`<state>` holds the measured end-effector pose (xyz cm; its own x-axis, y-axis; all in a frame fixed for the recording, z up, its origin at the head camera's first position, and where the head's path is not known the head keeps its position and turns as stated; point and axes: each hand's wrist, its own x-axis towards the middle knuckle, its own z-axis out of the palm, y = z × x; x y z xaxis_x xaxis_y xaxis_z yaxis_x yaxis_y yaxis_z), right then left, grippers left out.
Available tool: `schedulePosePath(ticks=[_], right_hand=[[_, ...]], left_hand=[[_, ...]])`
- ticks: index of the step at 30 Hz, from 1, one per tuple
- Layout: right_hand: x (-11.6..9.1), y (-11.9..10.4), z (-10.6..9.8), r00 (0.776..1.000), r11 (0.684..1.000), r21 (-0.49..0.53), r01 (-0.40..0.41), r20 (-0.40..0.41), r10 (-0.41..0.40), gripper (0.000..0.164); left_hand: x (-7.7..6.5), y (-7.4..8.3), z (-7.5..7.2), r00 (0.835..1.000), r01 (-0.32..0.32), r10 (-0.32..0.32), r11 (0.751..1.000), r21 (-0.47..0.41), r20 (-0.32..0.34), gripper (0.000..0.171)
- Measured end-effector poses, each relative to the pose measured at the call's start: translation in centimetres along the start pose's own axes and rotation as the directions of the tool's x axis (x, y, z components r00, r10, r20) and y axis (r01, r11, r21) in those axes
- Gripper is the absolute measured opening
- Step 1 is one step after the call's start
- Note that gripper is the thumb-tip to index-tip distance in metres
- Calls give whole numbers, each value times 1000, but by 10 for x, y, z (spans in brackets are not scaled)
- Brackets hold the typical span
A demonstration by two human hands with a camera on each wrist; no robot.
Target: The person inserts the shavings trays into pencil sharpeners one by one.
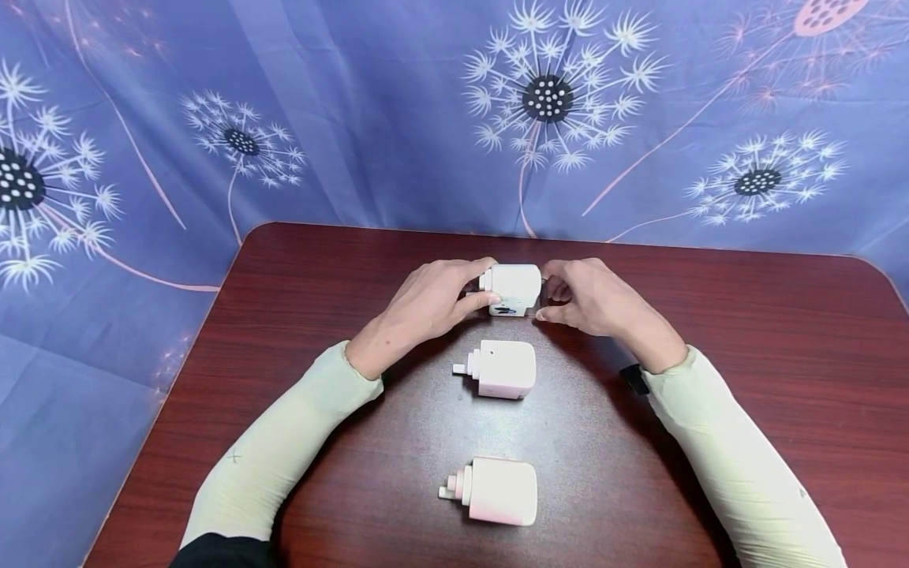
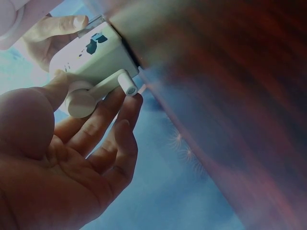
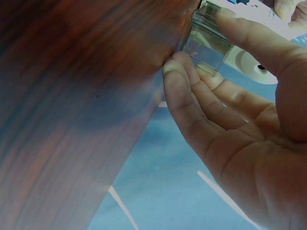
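Observation:
A white hand-crank pencil sharpener (image 1: 516,282) with a dark printed picture lies near the table's far edge. My left hand (image 1: 433,298) grips its crank end, thumb on the near side. In the left wrist view the crank handle (image 2: 109,85) shows beside the fingers of my left hand (image 2: 72,143). From the other side, my right hand (image 1: 592,296) pinches a clear plastic drawer (image 3: 208,45) at the sharpener's end. The drawer sticks partly out of the body. In the right wrist view, the thumb and fingers of my right hand (image 3: 235,105) lie on either side of it.
Two more sharpeners, a pale pink-white one (image 1: 506,367) and a pinker one (image 1: 503,491), lie in a column toward me, cranks to the left. The dark red wooden table (image 1: 767,355) ends at a blue dandelion-print cloth (image 1: 398,118).

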<state>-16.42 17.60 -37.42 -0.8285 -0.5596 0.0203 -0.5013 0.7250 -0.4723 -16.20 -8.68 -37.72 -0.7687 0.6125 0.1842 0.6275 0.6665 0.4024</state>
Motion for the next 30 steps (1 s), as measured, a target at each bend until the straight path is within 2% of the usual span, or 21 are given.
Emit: schedulePosePath(ticks=[30], right_hand=[[1, -4, -1, 1000, 1000, -19, 4, 9, -4, 29]], left_hand=[[0, 0, 1, 1000, 11, -12, 1000, 13, 5, 55]])
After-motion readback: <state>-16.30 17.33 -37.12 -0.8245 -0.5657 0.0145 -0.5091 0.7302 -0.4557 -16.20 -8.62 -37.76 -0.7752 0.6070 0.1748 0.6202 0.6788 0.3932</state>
